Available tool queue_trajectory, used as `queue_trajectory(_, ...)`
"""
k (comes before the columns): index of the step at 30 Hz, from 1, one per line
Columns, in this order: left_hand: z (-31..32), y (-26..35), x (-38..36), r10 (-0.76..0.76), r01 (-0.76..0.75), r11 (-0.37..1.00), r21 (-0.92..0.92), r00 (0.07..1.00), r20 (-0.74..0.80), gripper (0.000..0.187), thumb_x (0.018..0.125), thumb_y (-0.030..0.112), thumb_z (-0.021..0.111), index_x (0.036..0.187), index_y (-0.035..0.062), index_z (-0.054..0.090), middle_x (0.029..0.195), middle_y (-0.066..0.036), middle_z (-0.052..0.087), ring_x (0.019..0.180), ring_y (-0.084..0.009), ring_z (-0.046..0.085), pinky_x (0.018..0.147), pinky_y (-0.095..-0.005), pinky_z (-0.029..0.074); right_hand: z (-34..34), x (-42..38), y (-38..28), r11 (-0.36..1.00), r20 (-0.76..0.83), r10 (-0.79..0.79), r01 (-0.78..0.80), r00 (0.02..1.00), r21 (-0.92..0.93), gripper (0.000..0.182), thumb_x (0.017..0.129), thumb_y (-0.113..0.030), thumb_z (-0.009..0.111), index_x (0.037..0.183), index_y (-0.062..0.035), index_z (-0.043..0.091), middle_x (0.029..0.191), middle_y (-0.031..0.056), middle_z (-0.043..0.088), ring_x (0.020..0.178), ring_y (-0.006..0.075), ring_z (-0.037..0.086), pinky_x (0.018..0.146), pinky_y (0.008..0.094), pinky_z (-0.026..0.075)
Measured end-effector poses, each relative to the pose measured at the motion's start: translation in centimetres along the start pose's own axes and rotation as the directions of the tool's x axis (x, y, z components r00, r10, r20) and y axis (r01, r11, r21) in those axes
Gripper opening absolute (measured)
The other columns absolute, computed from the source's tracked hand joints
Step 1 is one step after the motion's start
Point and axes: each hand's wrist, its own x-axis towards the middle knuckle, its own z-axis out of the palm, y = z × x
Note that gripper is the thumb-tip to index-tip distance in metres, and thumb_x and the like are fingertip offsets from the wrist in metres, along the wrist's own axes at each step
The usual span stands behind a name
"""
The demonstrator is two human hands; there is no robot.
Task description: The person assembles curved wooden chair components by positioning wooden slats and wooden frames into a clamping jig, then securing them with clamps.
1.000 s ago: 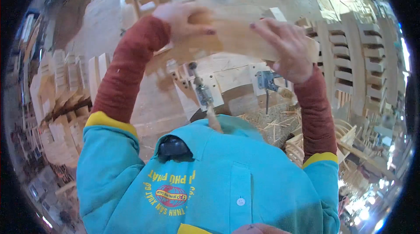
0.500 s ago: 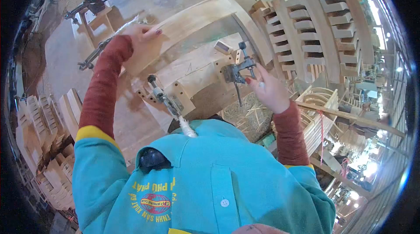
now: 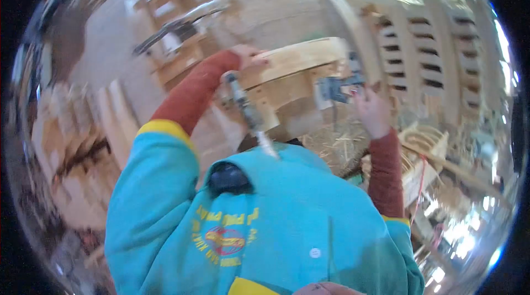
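Observation:
A curved pale wooden board [image 3: 301,59] lies along the far side of a wooden jig [image 3: 292,96], between two toggle clamps. My left hand [image 3: 251,57] grips the board's left end, its fingers blurred. By the right end of the board, my right hand [image 3: 372,108] has its fingers closed at the right toggle clamp [image 3: 335,87], around its handle end. The left toggle clamp [image 3: 244,103] stands upright at the jig's left side, untouched by either hand. Motion blur hides whether the clamp pads touch the board.
Another curved strip [image 3: 356,33] lies beyond the right clamp. Stacked wooden parts [image 3: 428,60] fill the right side, and more pieces [image 3: 72,151] are piled at left. A second clamp fixture [image 3: 174,33] stands at the back left.
My left hand has drawn the curved board nearer, from the tabletop onto the jig. My right hand stays at the right clamp. The whole view has shifted and blurred.

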Motion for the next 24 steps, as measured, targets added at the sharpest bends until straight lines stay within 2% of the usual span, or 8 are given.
queue_trajectory(2,0.7,-1.6,-0.4,-0.025,0.023,0.999,-0.028,0.998,-0.05,0.058,0.078,0.062,0.051,0.123,0.0253,0.053,0.113,-0.013,0.06,0.104,-0.0301,0.056,0.091,-0.0376,0.04,1.9,0.3,1.9,0.989,-0.137,-0.127,0.136,0.982,0.053,0.038,0.087,-0.035,0.052,0.108,-0.0027,0.058,0.071,0.0176,0.06,0.056,0.0269,0.06,0.055,0.0382,0.045)
queue_trajectory(5,0.8,-2.8,-0.5,-0.056,0.054,0.998,-0.04,0.997,-0.055,0.06,0.077,0.064,0.051,0.124,0.0265,0.053,0.113,-0.014,0.06,0.105,-0.0305,0.055,0.091,-0.0372,0.039,0.8,0.0,0.4,0.986,-0.067,-0.061,0.071,0.996,0.153,0.037,0.089,-0.035,0.05,0.104,-0.0025,0.059,0.063,0.0118,0.058,0.047,0.0203,0.055,0.046,0.0346,0.042)
queue_trajectory(8,1.3,-3.4,0.0,-0.042,0.037,0.996,-0.079,0.997,-0.06,0.062,0.075,0.067,0.051,0.124,0.0288,0.052,0.113,-0.015,0.06,0.106,-0.031,0.054,0.091,-0.0371,0.039,0.5,0.2,0.9,0.921,0.247,0.079,-0.166,0.966,0.353,0.036,0.09,-0.034,0.05,0.108,-0.0039,0.06,0.058,0.0053,0.054,0.043,0.012,0.051,0.038,0.0278,0.039)
queue_trajectory(11,1.2,-3.0,-0.2,-0.056,0.051,0.996,-0.066,0.996,-0.068,0.063,0.074,0.068,0.052,0.124,0.0294,0.052,0.112,-0.014,0.06,0.104,-0.031,0.056,0.09,-0.0368,0.04,0.0,-0.1,0.2,0.915,0.303,0.114,-0.219,0.946,0.34,0.036,0.091,-0.031,0.05,0.115,-0.0068,0.058,0.056,0.0,0.049,0.042,0.0063,0.047,0.035,0.021,0.035)
queue_trajectory(14,0.7,-2.4,-0.3,-0.105,0.106,0.994,0.007,0.993,-0.048,0.063,0.073,0.067,0.053,0.124,0.0297,0.052,0.111,-0.013,0.061,0.102,-0.031,0.057,0.089,-0.0366,0.041,0.9,-0.9,0.6,0.879,0.234,0.11,-0.204,0.966,0.431,0.038,0.091,-0.03,0.049,0.121,-0.0069,0.055,0.056,-0.002,0.047,0.044,0.0054,0.046,0.036,0.0212,0.036)
queue_trajectory(20,0.0,-2.2,-0.6,-0.087,0.08,0.991,-0.111,0.995,-0.055,0.058,0.074,0.063,0.055,0.122,0.03,0.054,0.109,-0.013,0.062,0.101,-0.0322,0.057,0.088,-0.0374,0.042,1.5,-1.0,1.1,0.86,0.203,0.087,-0.176,0.975,0.479,0.037,0.092,-0.026,0.048,0.123,-0.0061,0.053,0.06,-0.0037,0.048,0.048,0.0043,0.047,0.038,0.0198,0.037)
queue_trajectory(24,0.7,-1.9,-1.1,-0.106,0.101,0.993,-0.053,0.988,-0.109,0.056,0.074,0.062,0.056,0.12,0.0299,0.056,0.108,-0.013,0.063,0.099,-0.0303,0.058,0.086,-0.037,0.043,1.9,-0.7,1.8,0.89,0.145,0.078,-0.134,0.986,0.435,0.036,0.09,-0.029,0.05,0.116,-0.0051,0.058,0.056,0.004,0.054,0.046,0.0111,0.055,0.039,0.0252,0.041)
